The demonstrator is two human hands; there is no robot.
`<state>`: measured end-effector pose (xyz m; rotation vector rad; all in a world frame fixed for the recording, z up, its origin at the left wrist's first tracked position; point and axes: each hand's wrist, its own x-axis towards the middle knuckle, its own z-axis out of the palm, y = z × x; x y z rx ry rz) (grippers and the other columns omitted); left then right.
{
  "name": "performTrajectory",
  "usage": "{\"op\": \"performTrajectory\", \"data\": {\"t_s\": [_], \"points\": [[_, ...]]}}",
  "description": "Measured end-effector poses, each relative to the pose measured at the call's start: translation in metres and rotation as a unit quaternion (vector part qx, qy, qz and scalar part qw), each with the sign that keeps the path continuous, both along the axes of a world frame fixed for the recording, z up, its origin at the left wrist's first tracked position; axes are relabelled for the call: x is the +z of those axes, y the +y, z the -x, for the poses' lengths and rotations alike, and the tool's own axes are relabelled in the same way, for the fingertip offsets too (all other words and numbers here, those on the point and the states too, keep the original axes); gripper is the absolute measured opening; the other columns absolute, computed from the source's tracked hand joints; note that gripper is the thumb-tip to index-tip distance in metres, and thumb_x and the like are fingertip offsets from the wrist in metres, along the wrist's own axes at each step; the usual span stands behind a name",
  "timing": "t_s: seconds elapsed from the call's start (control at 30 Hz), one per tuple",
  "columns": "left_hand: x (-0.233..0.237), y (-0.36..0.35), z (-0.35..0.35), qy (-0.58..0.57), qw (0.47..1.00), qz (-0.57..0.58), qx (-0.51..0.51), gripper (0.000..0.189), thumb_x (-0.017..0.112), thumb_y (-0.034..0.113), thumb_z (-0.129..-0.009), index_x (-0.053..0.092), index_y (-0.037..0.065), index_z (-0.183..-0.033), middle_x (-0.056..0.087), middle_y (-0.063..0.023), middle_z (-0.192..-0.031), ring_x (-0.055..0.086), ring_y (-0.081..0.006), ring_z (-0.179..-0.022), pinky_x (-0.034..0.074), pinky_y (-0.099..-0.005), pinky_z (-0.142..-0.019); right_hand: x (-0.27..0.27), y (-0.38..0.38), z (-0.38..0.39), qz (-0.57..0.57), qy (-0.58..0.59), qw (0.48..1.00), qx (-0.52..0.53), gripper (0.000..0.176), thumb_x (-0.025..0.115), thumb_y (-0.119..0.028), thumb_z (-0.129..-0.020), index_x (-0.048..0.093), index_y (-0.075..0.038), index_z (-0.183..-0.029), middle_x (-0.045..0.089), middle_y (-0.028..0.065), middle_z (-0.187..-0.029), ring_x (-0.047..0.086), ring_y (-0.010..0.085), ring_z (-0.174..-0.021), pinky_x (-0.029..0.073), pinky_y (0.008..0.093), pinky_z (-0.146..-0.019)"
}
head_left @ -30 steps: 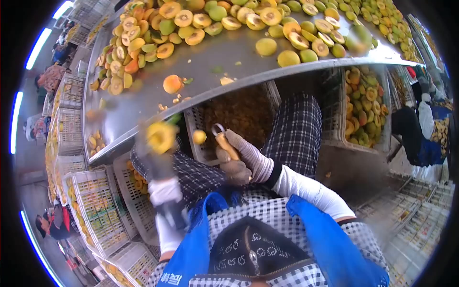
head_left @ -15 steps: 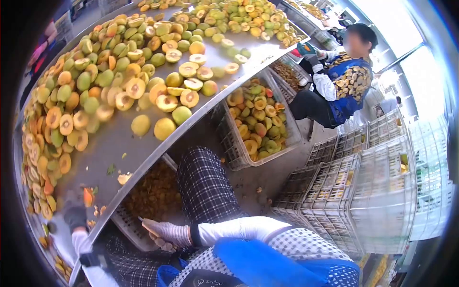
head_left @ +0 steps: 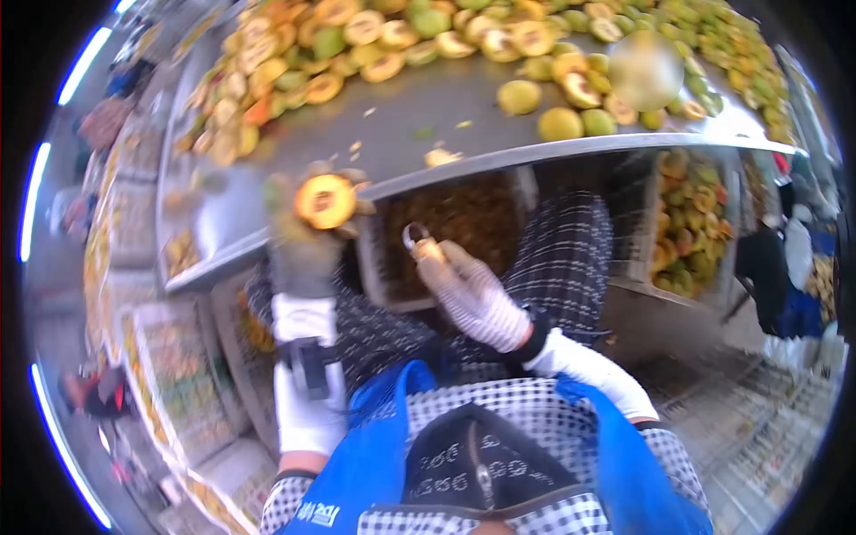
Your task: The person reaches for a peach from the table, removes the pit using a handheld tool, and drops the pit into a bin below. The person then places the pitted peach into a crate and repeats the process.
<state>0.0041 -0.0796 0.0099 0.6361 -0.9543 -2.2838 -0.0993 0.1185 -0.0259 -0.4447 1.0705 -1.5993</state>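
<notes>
My left hand (head_left: 308, 254), in a dark grey glove and blurred by motion, is closed around a halved peach (head_left: 325, 201). The cut orange face, with the pit area at its centre, is turned up toward me. This hand is just off the front edge of the metal table (head_left: 357, 134). In a pale striped glove, my right hand (head_left: 477, 299) grips a small pitting tool (head_left: 419, 241) with a metal loop and a light handle. That loop points up and left, apart from the peach, over a crate of brownish scraps (head_left: 446, 227).
Many halved peaches (head_left: 383, 67) are heaped along the far side of the table. A crate of peaches (head_left: 687, 223) stands on the floor at right, near a co-worker (head_left: 776, 267). More crates (head_left: 178, 357) are at left. My knees are under the table edge.
My view has swung left. My left hand has risen from the tabletop with a halved peach in it. The right hand still holds the tool, now with its loop in plain sight.
</notes>
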Motion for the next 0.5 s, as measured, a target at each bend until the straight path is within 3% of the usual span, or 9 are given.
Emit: {"op": "performTrajectory", "data": {"t_s": [0.07, 0.1, 0.17, 0.2, 0.27, 0.4, 0.47, 0.5], "points": [[-0.006, 0.034, 0.007, -0.013, 0.997, 0.027, 0.066, 0.070, 0.040, 0.066, -0.089, 0.059, 0.002, -0.108, 0.066, -0.0229, -0.087, 0.065, -0.0317, -0.063, 0.051, -0.0338, -0.050, 0.010, 0.006, 0.001, 0.023, 0.131, 0.990, 0.036, 0.029, 0.050, -0.030, -0.099, 0.055, -0.002, -0.091, 0.051, 0.0015, -0.071, 0.047, 0.0077, -0.067, 0.044, 0.0268, -0.060], [-0.006, 0.049, 0.008, -0.036, 0.994, 0.033, 0.094, 0.072, 0.041, 0.066, -0.089, 0.060, -0.003, -0.098, 0.066, -0.0226, -0.087, 0.066, -0.0305, -0.067, 0.056, -0.0358, -0.053, 0.011, 0.005, -0.001, 0.025, 0.196, 0.980, 0.038, 0.033, 0.049, -0.034, -0.098, 0.054, -0.003, -0.088, 0.054, 0.0065, -0.066, 0.054, 0.0151, -0.061, 0.044, 0.0311, -0.058], [-0.012, 0.057, 0.005, -0.017, 0.998, 0.050, 0.027, 0.072, 0.036, 0.064, -0.092, 0.061, -0.002, -0.100, 0.066, -0.0203, -0.084, 0.065, -0.0260, -0.062, 0.055, -0.0316, -0.053, 0.006, 0.005, -0.006, -0.015, 0.340, 0.940, 0.033, 0.036, 0.048, -0.038, -0.097, 0.054, -0.004, -0.087, 0.058, 0.0141, -0.067, 0.060, 0.0285, -0.062, 0.046, 0.0365, -0.058], [-0.011, 0.062, 0.007, -0.017, 0.998, 0.048, 0.021, 0.072, 0.036, 0.064, -0.092, 0.061, -0.002, -0.100, 0.066, -0.0203, -0.084, 0.065, -0.0260, -0.062, 0.055, -0.0316, -0.053, 0.010, 0.007, -0.006, -0.020, 0.340, 0.940, 0.028, 0.036, 0.048, -0.038, -0.097, 0.054, -0.004, -0.087, 0.058, 0.0141, -0.067, 0.060, 0.0285, -0.062, 0.046, 0.0365, -0.058], [-0.011, 0.073, 0.012, -0.064, 0.992, 0.047, 0.093, 0.059, 0.050, 0.057, -0.090, 0.060, -0.001, -0.098, 0.066, -0.0157, -0.086, 0.066, -0.0241, -0.066, 0.056, -0.0311, -0.054, 0.015, 0.008, -0.007, -0.029, 0.367, 0.929, 0.041, 0.039, 0.046, -0.042, -0.096, 0.054, -0.004, -0.087, 0.061, 0.0186, -0.071, 0.062, 0.0364, -0.067, 0.047, 0.0414, -0.059], [-0.008, 0.082, 0.017, -0.079, 0.992, 0.033, 0.096, 0.049, 0.057, 0.048, -0.091, 0.061, -0.001, -0.097, 0.066, -0.0120, -0.085, 0.065, -0.0232, -0.066, 0.054, -0.0303, -0.053, 0.015, 0.007, -0.009, -0.063, 0.375, 0.924, 0.041, 0.041, 0.045, -0.043, -0.096, 0.055, -0.005, -0.089, 0.062, 0.0185, -0.071, 0.063, 0.0364, -0.067, 0.048, 0.0429, -0.061], [-0.008, 0.086, 0.019, -0.117, 0.983, 0.109, 0.091, 0.044, 0.059, 0.043, -0.091, 0.063, -0.001, -0.096, 0.065, -0.0118, -0.084, 0.065, -0.0223, -0.068, 0.054, -0.0296, -0.054, 0.018, 0.008, -0.007, -0.096, 0.418, 0.901, 0.059, 0.035, 0.051, -0.036, -0.097, 0.057, -0.002, -0.096, 0.061, 0.0176, -0.071, 0.061, 0.0264, -0.062, 0.047, 0.0367, -0.057], [-0.006, 0.089, 0.021, -0.136, 0.976, 0.146, 0.087, 0.042, 0.060, 0.040, -0.091, 0.064, -0.002, -0.095, 0.065, -0.0117, -0.084, 0.065, -0.0218, -0.069, 0.054, -0.0292, -0.055, 0.019, 0.008, -0.006, -0.098, 0.417, 0.902, 0.055, 0.035, 0.051, -0.036, -0.097, 0.057, -0.002, -0.096, 0.061, 0.0176, -0.071, 0.061, 0.0264, -0.062, 0.047, 0.0367, -0.057]]}}
